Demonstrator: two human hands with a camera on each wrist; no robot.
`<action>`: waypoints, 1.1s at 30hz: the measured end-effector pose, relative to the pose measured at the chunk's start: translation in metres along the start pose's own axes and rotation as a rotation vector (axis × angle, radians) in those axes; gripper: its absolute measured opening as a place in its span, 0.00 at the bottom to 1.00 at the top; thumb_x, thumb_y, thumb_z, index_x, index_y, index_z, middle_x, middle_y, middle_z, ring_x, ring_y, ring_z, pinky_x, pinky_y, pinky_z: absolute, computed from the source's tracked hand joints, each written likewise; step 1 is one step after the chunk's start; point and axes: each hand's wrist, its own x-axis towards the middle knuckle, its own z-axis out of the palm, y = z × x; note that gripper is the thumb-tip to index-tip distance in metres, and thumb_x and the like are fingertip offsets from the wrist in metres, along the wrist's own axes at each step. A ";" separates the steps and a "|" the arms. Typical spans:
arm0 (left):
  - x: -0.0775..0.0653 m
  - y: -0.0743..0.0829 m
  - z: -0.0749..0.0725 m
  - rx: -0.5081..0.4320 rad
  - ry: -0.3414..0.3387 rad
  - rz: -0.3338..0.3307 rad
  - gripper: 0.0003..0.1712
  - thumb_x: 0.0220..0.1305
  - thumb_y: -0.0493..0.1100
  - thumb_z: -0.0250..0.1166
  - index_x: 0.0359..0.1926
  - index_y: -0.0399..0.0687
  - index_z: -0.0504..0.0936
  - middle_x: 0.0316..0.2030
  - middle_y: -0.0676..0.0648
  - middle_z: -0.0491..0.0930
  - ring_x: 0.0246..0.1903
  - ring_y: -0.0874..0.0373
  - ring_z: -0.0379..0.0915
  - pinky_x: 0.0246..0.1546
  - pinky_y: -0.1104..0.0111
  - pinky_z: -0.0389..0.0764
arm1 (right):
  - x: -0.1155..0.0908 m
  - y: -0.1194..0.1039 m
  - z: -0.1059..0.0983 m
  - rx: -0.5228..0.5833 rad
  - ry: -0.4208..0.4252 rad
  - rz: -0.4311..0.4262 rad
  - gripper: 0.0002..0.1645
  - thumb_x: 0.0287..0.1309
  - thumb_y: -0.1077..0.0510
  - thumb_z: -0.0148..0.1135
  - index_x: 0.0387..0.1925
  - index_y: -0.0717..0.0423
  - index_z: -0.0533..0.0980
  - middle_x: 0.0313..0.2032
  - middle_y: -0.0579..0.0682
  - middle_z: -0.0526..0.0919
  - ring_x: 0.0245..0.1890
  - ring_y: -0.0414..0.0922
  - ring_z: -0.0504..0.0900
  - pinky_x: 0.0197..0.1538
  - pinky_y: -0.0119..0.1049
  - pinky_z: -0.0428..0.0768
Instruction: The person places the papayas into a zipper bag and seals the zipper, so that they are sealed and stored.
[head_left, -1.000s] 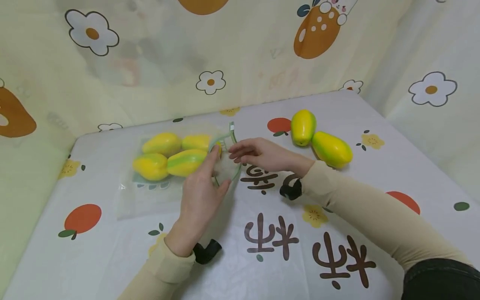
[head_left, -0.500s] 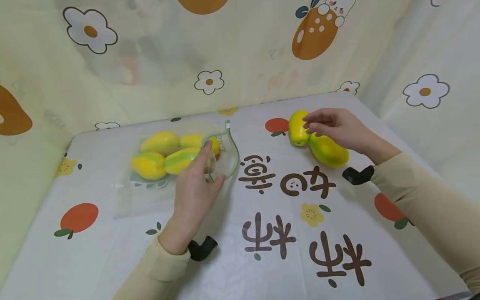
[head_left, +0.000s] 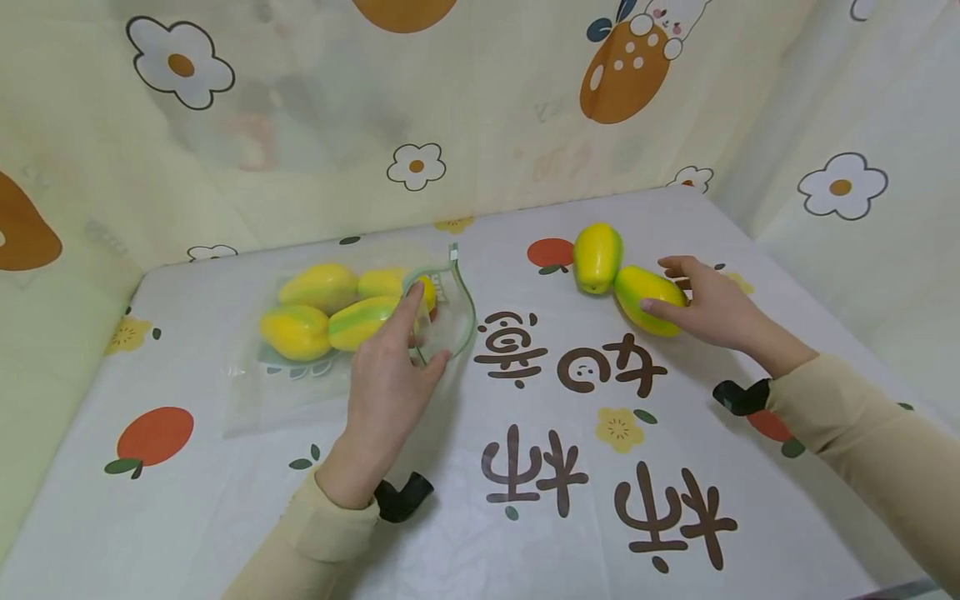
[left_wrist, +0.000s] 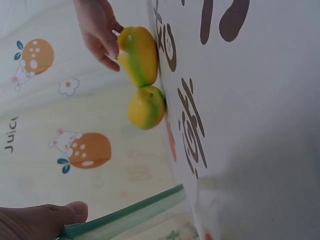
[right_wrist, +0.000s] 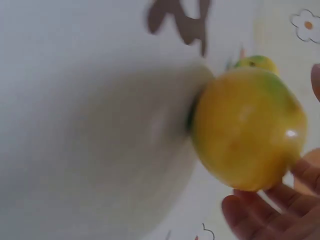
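My left hand [head_left: 386,392] holds back the mouth of a clear zip bag [head_left: 251,408] with a green-edged rim, index finger and thumb spread along it. Several yellow-green, papaya-like fruits lie inside. In the left wrist view, my thumb is over the green zip strip [left_wrist: 125,212]. On the right, two more such fruits touch each other: a far one [head_left: 597,258] and a near one [head_left: 643,292]. My right hand [head_left: 716,304] is at the near fruit's right side, thumb and fingers spread about it. In the right wrist view, fingertips [right_wrist: 235,207] lie close against this fruit [right_wrist: 245,130].
A white tablecloth [head_left: 247,517] printed with fruit, flowers and brown characters covers the table. Patterned cream curtains [head_left: 315,167] rise behind it and along both sides. Each wrist wears a black mount [head_left: 405,497].
My right hand has left the bag's mouth, moved right over the two loose fruits, then lowered beside the near one. My left hand has stayed at the bag.
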 end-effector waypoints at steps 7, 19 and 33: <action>0.000 0.001 0.001 0.008 -0.003 0.000 0.46 0.53 0.33 0.78 0.73 0.41 0.70 0.58 0.38 0.84 0.37 0.48 0.86 0.39 0.56 0.85 | -0.005 0.007 0.012 -0.007 -0.012 0.070 0.55 0.65 0.39 0.66 0.74 0.72 0.52 0.65 0.76 0.66 0.57 0.69 0.70 0.62 0.67 0.74; -0.002 0.003 0.001 0.011 -0.016 -0.031 0.46 0.54 0.33 0.77 0.73 0.42 0.69 0.61 0.39 0.82 0.35 0.48 0.83 0.39 0.57 0.86 | -0.010 0.020 0.007 0.014 0.007 0.086 0.56 0.65 0.35 0.64 0.74 0.69 0.53 0.63 0.74 0.68 0.56 0.67 0.69 0.57 0.64 0.76; -0.003 0.003 0.002 0.017 -0.011 -0.029 0.46 0.54 0.33 0.77 0.73 0.42 0.69 0.51 0.38 0.86 0.33 0.49 0.80 0.38 0.56 0.84 | -0.021 0.037 -0.009 0.011 0.006 0.089 0.54 0.64 0.34 0.64 0.75 0.63 0.56 0.63 0.72 0.69 0.57 0.68 0.71 0.51 0.57 0.79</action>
